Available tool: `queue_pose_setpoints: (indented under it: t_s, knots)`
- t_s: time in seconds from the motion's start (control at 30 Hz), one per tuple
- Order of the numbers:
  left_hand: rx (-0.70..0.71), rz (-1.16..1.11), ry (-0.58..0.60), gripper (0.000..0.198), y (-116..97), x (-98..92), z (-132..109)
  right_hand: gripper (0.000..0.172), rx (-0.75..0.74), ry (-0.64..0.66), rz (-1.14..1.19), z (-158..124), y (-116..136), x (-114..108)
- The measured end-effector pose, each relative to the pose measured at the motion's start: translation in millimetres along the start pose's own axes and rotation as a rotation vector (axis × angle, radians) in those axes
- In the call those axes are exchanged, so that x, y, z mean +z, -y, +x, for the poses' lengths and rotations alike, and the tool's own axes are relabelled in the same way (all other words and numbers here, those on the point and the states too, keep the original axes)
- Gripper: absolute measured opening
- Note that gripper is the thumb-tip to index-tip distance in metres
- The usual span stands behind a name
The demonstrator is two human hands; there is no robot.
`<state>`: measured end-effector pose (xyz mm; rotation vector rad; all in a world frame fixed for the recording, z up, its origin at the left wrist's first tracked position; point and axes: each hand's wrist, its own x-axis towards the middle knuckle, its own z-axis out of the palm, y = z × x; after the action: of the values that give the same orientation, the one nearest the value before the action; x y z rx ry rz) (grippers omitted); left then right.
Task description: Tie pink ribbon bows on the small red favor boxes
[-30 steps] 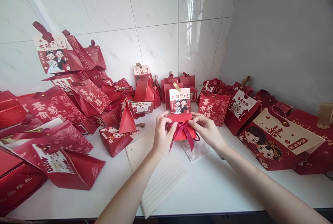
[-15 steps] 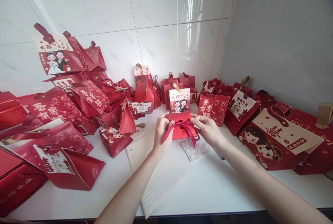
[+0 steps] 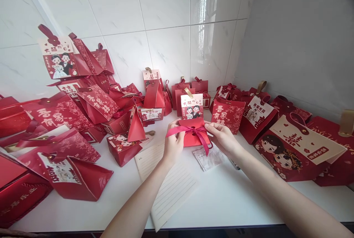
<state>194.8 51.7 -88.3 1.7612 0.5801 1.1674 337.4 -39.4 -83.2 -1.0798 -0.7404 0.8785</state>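
A small red gift box [image 3: 190, 142] is held up just above the table, with a dark pink ribbon [image 3: 203, 140] tied in a bow across its front. My left hand [image 3: 174, 146] is closed at the box's left side, pinching the ribbon there; one ribbon end stretches leftward across its fingers. On the right, the thumb and fingers of my right hand [image 3: 221, 136] pinch the bow's other side by the box edge. Another ribbon tail hangs down the front. My fingers partly hide both box sides.
A lined paper pad [image 3: 168, 190] lies under my left forearm. Below the box is a clear plastic packet [image 3: 208, 157]. Many red gift boxes stand around, including a stacked pile [image 3: 69, 109] at left and a large box [image 3: 293, 149] at right. A tiled wall [image 3: 166, 6] closes the back.
The left ribbon end, which hung down over my left hand, now extends out to the left. The box and both hands stay in nearly the same place.
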Motion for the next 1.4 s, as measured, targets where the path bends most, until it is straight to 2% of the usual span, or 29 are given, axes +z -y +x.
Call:
queue_pose_setpoints:
  t_s: [0.13,0.33,0.47,0.6,0.67,0.77,0.83,0.9,1.0,1.13,1.4]
  knots:
    - [-0.035,-0.008,0.007,0.017,-4.6,-0.7,0.9,0.039,0.02,0.015,0.04,0.1,0.1,0.5]
    - [-0.066,-0.018,0.006,0.023,-2.0,-1.4,1.4,0.04,0.032,0.027,-0.015,0.8,-1.6,-0.9]
    - [-0.067,-0.045,0.002,0.025,-0.4,-2.2,1.1,0.042,-0.016,-0.01,-0.123,0.6,-0.3,-1.5]
    - [-0.067,-0.07,-0.008,0.025,0.4,-1.7,0.9,0.037,-0.031,-0.062,-0.134,0.0,1.0,-1.5]
    - [-0.063,-0.075,-0.008,0.025,0.7,-0.7,0.4,0.033,-0.123,-0.168,-0.209,-2.0,1.0,-0.8]
    - [-0.024,-0.063,0.019,0.024,0.8,0.8,-1.3,0.023,-0.5,-0.308,-0.561,-8.5,-0.3,2.6]
    - [0.021,-0.033,0.046,0.025,1.1,1.4,-2.8,0.017,-0.771,-0.243,-0.812,-13.6,-2.6,6.2]
    - [0.065,-0.007,0.075,0.027,2.1,1.6,-4.2,0.019,-0.921,-0.101,-0.97,-17.0,-6.4,9.6]
    - [0.101,0.015,0.093,0.02,4.2,1.3,-5.3,0.019,-0.959,0.028,-1.078,-17.8,-12.4,11.8]
    - [0.1,0.019,0.077,0.006,6.3,0.8,-3.9,0.006,-0.959,0.043,-1.096,-15.9,-14.1,9.7]
    - [0.073,-0.023,-0.012,0.007,8.3,0.1,-1.1,0.013,-1.121,0.098,-1.138,-17.4,-13.0,9.3]
